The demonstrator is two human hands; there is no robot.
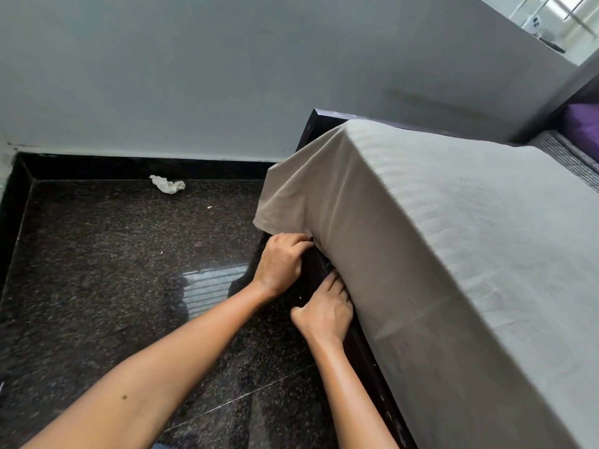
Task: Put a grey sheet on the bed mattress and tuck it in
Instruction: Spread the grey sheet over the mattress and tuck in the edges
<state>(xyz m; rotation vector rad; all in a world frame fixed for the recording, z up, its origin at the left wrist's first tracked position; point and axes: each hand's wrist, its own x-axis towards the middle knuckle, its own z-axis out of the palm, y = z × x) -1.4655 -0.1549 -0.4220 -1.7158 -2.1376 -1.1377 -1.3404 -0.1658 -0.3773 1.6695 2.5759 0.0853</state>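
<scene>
A dark polished floor (pixel 113 286) is lying open to the left, leaving plenty of kneeling and elbow room, with only a crumpled white rag (pixel 167 184) near the wall. The left hand (pixel 280 264) is curling its fingers into the gap under the mattress corner, likely pushing the sheet (pixel 437 222) in. The right hand (pixel 324 311) is pressing flat, fingers together, along the dark frame (pixel 372 358). The corner flap is hanging loose; the side nearer the camera is looking tucked.
</scene>
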